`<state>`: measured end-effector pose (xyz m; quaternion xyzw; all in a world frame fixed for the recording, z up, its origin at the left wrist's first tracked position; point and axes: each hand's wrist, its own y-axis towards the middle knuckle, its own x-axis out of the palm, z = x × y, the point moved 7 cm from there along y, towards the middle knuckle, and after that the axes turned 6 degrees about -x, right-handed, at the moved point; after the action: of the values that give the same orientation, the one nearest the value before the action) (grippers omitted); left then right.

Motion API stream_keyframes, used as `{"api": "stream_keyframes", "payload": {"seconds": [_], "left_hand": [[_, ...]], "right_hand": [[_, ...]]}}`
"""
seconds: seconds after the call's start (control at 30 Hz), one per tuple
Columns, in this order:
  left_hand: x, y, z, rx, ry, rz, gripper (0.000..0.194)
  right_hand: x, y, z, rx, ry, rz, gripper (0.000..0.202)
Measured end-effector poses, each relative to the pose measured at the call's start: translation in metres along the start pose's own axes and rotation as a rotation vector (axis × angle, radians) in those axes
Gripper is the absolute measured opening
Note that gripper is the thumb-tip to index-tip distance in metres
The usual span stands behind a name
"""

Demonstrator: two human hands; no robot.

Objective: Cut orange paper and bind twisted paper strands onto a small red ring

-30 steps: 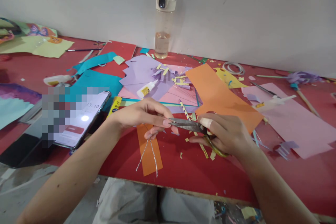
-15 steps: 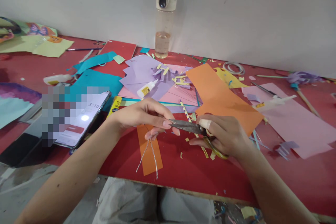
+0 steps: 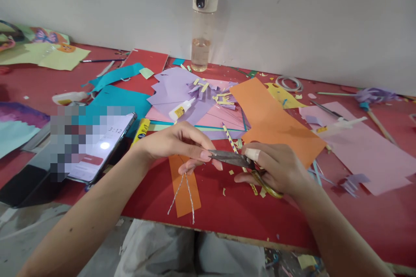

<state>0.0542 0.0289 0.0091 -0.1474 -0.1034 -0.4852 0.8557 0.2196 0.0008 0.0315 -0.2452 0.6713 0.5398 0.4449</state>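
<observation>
My right hand (image 3: 276, 164) grips a pair of scissors (image 3: 232, 158) by its yellow handles, with the blades pointing left. The blade tips meet the thumb and fingertips of my left hand (image 3: 185, 145). That hand is closed in a pinch on a twisted white string (image 3: 190, 199), and two ends hang down below its fingers. How the string runs between the fingertips is hidden. Under the hanging ends lies an orange paper strip (image 3: 186, 181) on the red table (image 3: 234, 216).
A phone (image 3: 97, 151) and a yellow glue stick (image 3: 141, 132) lie left of my arm. Purple paper (image 3: 177, 91), a glue bottle (image 3: 182, 110) and orange paper (image 3: 276, 125) spread behind my hands. Against the wall stands a water bottle (image 3: 200, 39). Pink paper (image 3: 367, 151) lies right.
Both hands stay nearly in place with the scissors at the left fingertips. The hanging string ends shift very slightly.
</observation>
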Motion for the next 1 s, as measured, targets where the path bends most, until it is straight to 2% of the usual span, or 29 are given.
{"api": "stream_keyframes", "payload": {"seconds": [0.33,0.67,1.0], "left_hand": [[0.0035,0.0008,0.0011,0.010,0.002,-0.042,0.016],[0.0045,-0.0005,0.0014,0.022,0.020,-0.024,0.016],[-0.0034,-0.0010,0.0093,0.122,0.088,0.096,0.013]], "right_hand": [[-0.0013,0.0012,-0.0014,-0.008,-0.003,-0.027,0.030],[-0.0018,0.0011,-0.0027,-0.016,-0.016,-0.009,0.033],[-0.0042,0.0013,-0.0001,0.009,-0.100,-0.008,0.023]]}}
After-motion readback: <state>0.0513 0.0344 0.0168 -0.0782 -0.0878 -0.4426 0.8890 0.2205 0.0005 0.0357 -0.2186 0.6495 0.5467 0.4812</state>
